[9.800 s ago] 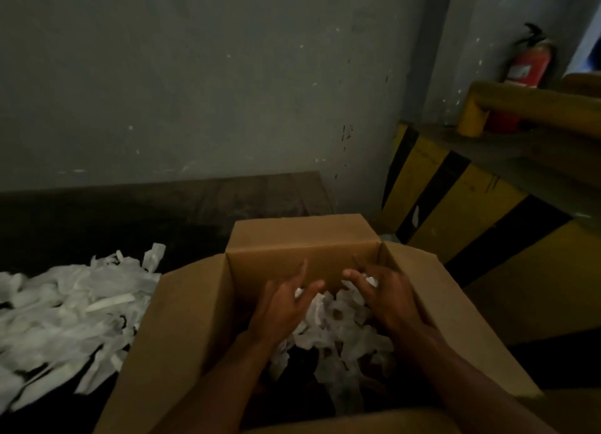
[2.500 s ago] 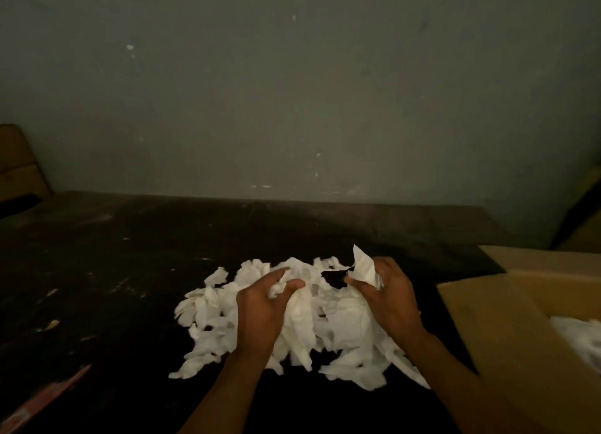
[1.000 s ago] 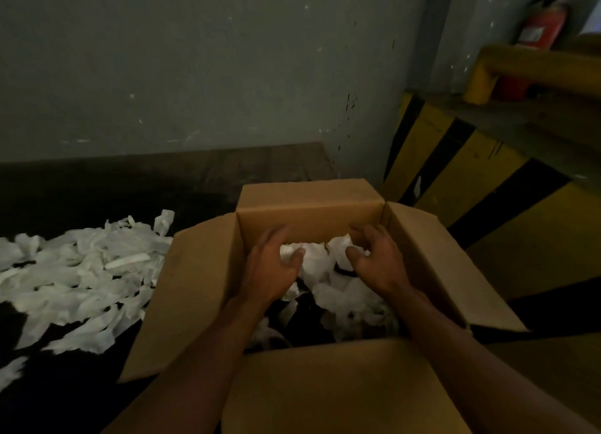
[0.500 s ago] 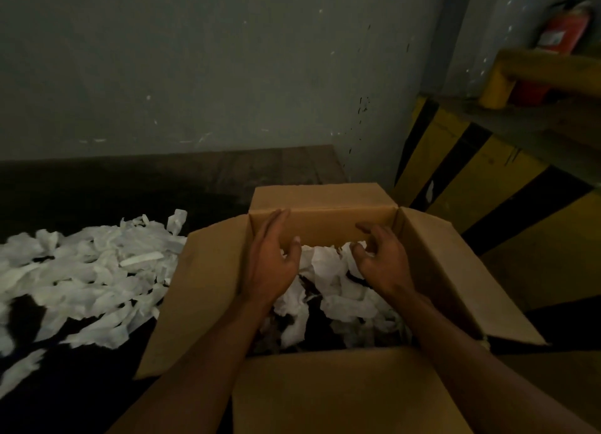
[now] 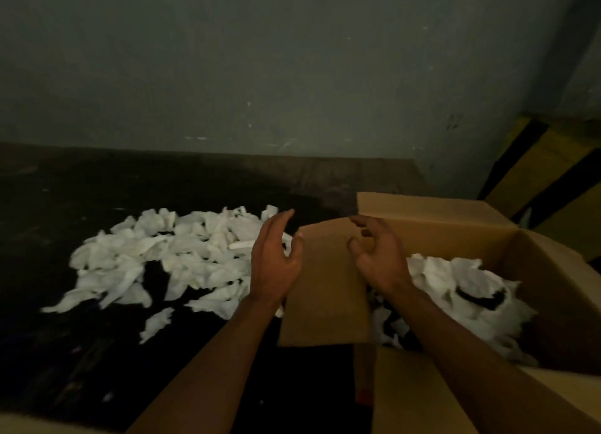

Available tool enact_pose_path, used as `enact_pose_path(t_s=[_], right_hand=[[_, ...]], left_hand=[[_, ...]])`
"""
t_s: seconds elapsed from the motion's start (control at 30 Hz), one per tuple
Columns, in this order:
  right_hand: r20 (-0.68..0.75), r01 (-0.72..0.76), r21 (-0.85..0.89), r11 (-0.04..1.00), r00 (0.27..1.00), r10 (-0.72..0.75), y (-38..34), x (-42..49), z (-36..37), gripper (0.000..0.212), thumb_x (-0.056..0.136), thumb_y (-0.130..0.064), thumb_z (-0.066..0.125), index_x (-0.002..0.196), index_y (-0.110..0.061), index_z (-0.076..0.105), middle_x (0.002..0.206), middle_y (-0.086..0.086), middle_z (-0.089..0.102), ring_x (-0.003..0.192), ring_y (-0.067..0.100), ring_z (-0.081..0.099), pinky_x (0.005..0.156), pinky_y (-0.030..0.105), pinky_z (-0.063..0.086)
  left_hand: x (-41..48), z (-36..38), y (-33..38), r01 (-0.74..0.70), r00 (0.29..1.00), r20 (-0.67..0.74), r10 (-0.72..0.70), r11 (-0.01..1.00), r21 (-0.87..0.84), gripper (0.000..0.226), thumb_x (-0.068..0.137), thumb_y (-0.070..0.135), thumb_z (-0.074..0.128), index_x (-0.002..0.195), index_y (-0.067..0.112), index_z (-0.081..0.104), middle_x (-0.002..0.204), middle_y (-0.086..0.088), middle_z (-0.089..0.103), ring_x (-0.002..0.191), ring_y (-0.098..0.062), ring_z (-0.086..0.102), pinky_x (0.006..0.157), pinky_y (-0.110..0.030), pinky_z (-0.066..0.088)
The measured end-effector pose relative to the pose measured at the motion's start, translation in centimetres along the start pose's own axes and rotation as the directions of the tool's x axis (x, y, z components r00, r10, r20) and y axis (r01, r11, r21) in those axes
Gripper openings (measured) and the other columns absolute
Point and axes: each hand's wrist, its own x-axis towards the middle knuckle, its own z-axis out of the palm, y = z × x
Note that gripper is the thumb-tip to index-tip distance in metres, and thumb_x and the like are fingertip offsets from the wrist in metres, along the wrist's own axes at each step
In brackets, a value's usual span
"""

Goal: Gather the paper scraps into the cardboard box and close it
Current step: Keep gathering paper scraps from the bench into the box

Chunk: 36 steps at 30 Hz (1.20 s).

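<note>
Empty hands poised between box and pile, ready for another scoop

The left hand (image 5: pixel 274 264) hangs over the right edge of the pile (image 5: pixel 169 254), fingers straight and spread. The right hand (image 5: pixel 379 261) hovers above the left flap (image 5: pixel 325 290), fingers loosely curled. Neither hand holds anything, and I judge the 2 palms face each other so they can cup a bundle between them. The box (image 5: pixel 439 235) sits at the right end of the table (image 5: pixel 81 352), just beside the pile, which keeps the carry short. Its flaps are folded outward, leaving the mouth open for dropping. Some scraps (image 5: pixel 461 280) already lie inside, but many more lie on the table, so closing looks well off.
</note>
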Motion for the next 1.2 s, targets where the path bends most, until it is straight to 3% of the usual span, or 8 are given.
enact_pose_path(t_s=[0.1,0.23,0.33,0.47,0.73,1.07,1.13,1.2], right_hand=[[0.070,0.029,-0.003,1.000,0.997,-0.029,-4.1,-1.0,4.8,0.038,0.091,-0.024,0.060,0.128,-0.031,0.052,0.127,-0.007,0.052,0.111,0.008,0.048,0.100,0.032,0.041],[0.143,-0.017,-0.011,1.000,0.990,0.019,-9.0,-3.2,11.7,0.038,0.095,-0.030,0.056,0.132,-0.028,0.049,0.125,-0.009,0.054,0.116,0.007,0.049,0.092,0.018,0.031],[0.118,-0.034,-0.005,0.999,0.992,0.034,-11.0,-5.5,17.2,0.037,0.093,-0.029,0.059,0.129,-0.028,0.052,0.128,-0.012,0.052,0.119,0.007,0.049,0.098,0.019,0.033],[0.084,-0.044,0.000,0.999,0.996,0.044,-10.6,-8.2,22.5,0.035,0.088,-0.021,0.064,0.123,-0.023,0.058,0.126,-0.005,0.056,0.116,0.014,0.053,0.101,0.034,0.044],[0.075,-0.085,-0.176,0.981,0.992,0.099,-5.9,-8.6,25.4,0.048,0.084,-0.035,0.069,0.127,-0.020,0.056,0.130,0.004,0.054,0.126,0.021,0.045,0.101,0.027,0.034],[-0.065,-0.132,-0.147,0.980,0.990,0.124,0.9,-4.4,27.4,0.058,0.080,-0.022,0.074,0.134,-0.017,0.051,0.139,0.011,0.046,0.131,0.028,0.040,0.103,0.048,0.043],[-0.070,-0.101,-0.190,0.977,0.994,0.089,2.5,-3.5,27.7,0.060,0.079,-0.023,0.074,0.134,-0.018,0.051,0.142,0.009,0.044,0.134,0.027,0.038,0.103,0.051,0.042],[-0.061,-0.073,-0.245,0.967,0.996,0.060,4.0,-2.9,28.1,0.061,0.078,-0.022,0.074,0.134,-0.021,0.052,0.145,0.007,0.042,0.136,0.027,0.036,0.103,0.051,0.041]], left_hand=[[-0.5,-5.3,-4.2,-0.005,0.999,-0.033,0.005,1.000,-0.009,0.039,0.092,0.024,0.056,0.130,0.015,0.053,0.127,-0.002,0.056,0.116,-0.014,0.054,0.094,-0.041,0.049],[-1.3,-12.6,-10.1,0.028,0.999,-0.024,-0.027,0.999,0.027,0.040,0.090,0.029,0.053,0.128,0.016,0.054,0.124,0.000,0.058,0.113,-0.012,0.055,0.093,-0.040,0.050],[-2.3,-16.7,-13.7,0.061,0.998,0.013,-0.061,0.997,0.055,0.038,0.091,0.026,0.056,0.127,0.015,0.055,0.125,0.000,0.057,0.114,-0.013,0.053,0.097,-0.037,0.048],[-3.5,-19.0,-17.7,0.068,0.994,0.084,-0.075,0.994,0.085,0.038,0.090,0.019,0.059,0.128,0.016,0.054,0.127,0.001,0.056,0.117,-0.009,0.051,0.097,-0.026,0.044],[-5.3,-16.1,-22.0,0.072,0.965,0.249,-0.086,0.995,0.066,0.041,0.090,0.020,0.060,0.130,0.020,0.051,0.128,0.004,0.054,0.119,-0.002,0.047,0.099,-0.008,0.032],[-4.2,-10.0,-26.6,0.056,0.929,0.362,-0.078,0.996,0.069,0.046,0.088,0.020,0.064,0.132,0.018,0.051,0.134,-0.001,0.052,0.126,-0.009,0.043,0.105,-0.026,0.038],[-4.1,-8.3,-26.7,0.002,0.926,0.377,-0.029,0.998,0.071,0.049,0.086,0.024,0.067,0.132,0.016,0.051,0.137,-0.002,0.049,0.129,-0.007,0.037,0.108,-0.022,0.033],[-3.6,-6.7,-27.0,-0.062,0.908,0.419,0.026,0.995,0.072,0.059,0.084,0.032,0.068,0.136,0.013,0.047,0.145,-0.005,0.040,0.137,-0.011,0.028,0.114,-0.028,0.024]])
